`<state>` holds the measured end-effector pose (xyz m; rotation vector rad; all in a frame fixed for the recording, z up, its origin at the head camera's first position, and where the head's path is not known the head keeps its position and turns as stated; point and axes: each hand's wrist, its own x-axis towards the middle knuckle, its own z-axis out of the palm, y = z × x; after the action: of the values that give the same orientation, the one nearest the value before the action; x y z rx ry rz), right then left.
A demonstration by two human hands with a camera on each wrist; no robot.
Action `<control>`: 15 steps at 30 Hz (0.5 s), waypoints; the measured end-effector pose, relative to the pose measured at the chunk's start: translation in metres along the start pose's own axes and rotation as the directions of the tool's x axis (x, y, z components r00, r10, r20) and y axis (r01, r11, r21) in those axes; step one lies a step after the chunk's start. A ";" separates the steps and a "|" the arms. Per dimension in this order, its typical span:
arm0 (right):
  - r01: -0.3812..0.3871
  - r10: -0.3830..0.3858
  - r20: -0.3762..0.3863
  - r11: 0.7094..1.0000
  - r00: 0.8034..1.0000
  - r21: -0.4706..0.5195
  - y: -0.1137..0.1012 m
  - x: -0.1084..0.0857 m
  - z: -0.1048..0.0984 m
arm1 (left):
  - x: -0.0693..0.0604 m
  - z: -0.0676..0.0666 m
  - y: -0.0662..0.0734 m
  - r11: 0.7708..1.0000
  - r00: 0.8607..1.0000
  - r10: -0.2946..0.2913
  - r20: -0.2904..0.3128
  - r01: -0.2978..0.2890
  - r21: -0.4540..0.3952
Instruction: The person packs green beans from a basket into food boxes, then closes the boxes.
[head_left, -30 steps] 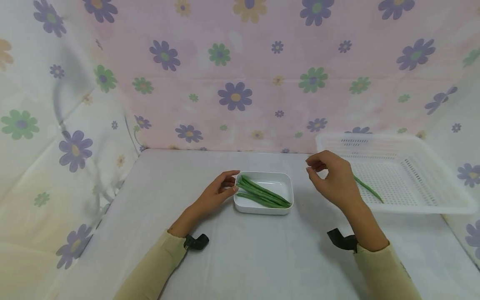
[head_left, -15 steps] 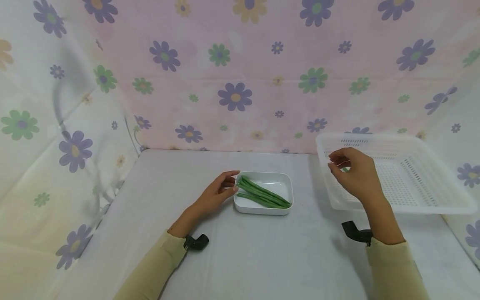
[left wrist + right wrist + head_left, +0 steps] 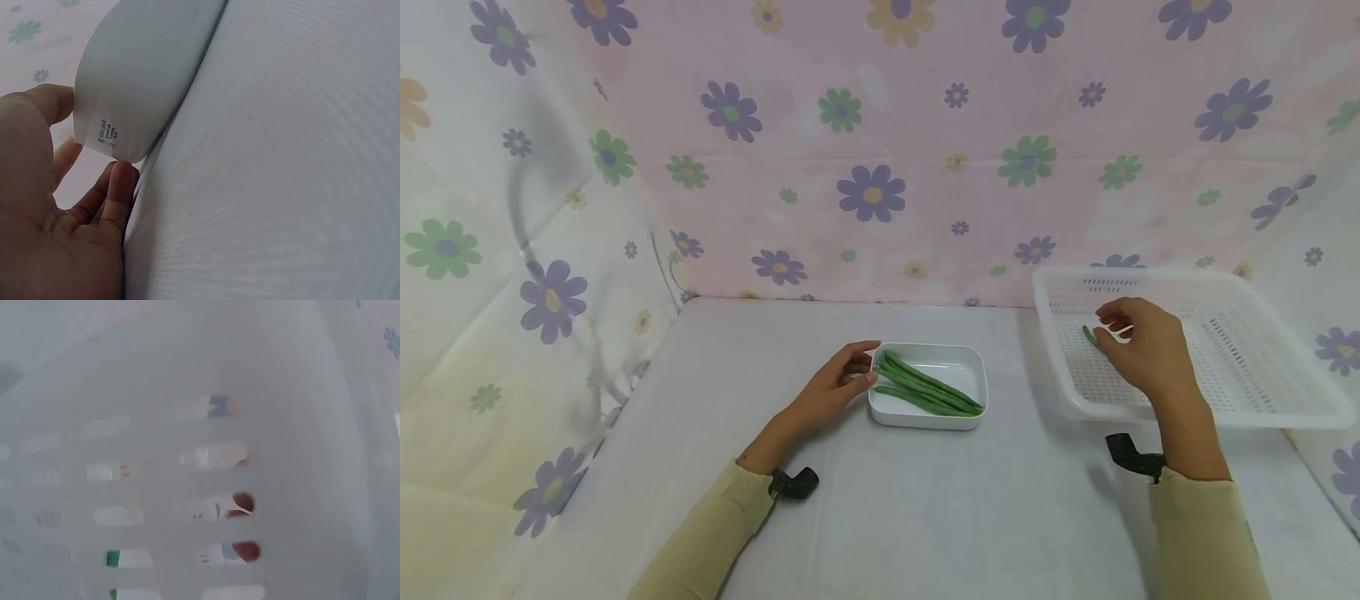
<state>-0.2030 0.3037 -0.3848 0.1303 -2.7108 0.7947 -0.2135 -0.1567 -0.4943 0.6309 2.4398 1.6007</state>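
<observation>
A small white rectangular dish (image 3: 928, 422) on the table holds several green beans (image 3: 925, 387) lying lengthwise. My left hand (image 3: 827, 385) holds the dish by its left end, thumb and fingers against the wall and corner. In the left wrist view the dish wall (image 3: 140, 69) with small printing shows beside the hand (image 3: 69, 206). My right hand (image 3: 1150, 342) is over the white perforated basket (image 3: 1078, 407), thumb and fingertips apart. One green bean (image 3: 1091, 337) peeks out by the thumb; the hand hides the rest. Through the basket slots (image 3: 115, 558) in the right wrist view, green and fingertips show.
The basket stands at the table's right, its far side near the flowered curtain (image 3: 925, 150). White cloth covers the table (image 3: 925, 508). Each wrist wears a black camera mount (image 3: 793, 483). Curtains also rise at the left and right.
My right hand has moved right, from beside the dish to over the basket and the bean there. The left hand and dish have stayed in place.
</observation>
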 end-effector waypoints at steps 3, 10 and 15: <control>-0.041 0.041 0.015 0.999 0.999 -0.028 0.006 0.001 0.001 | 0.000 0.000 0.000 1.000 1.000 -0.002 0.000 0.002 0.005; -0.089 0.097 0.073 0.991 0.993 -0.101 0.025 0.002 -0.001 | 0.000 0.000 0.001 1.000 1.000 0.006 0.008 -0.006 0.012; -0.099 0.121 0.136 0.982 0.983 -0.161 0.039 0.000 -0.007 | 0.000 0.000 0.000 1.000 1.000 0.004 0.008 -0.005 0.012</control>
<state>-0.2082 0.3400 -0.3988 0.0027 -2.9269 0.6243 -0.2133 -0.1563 -0.4940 0.6436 2.4459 1.5837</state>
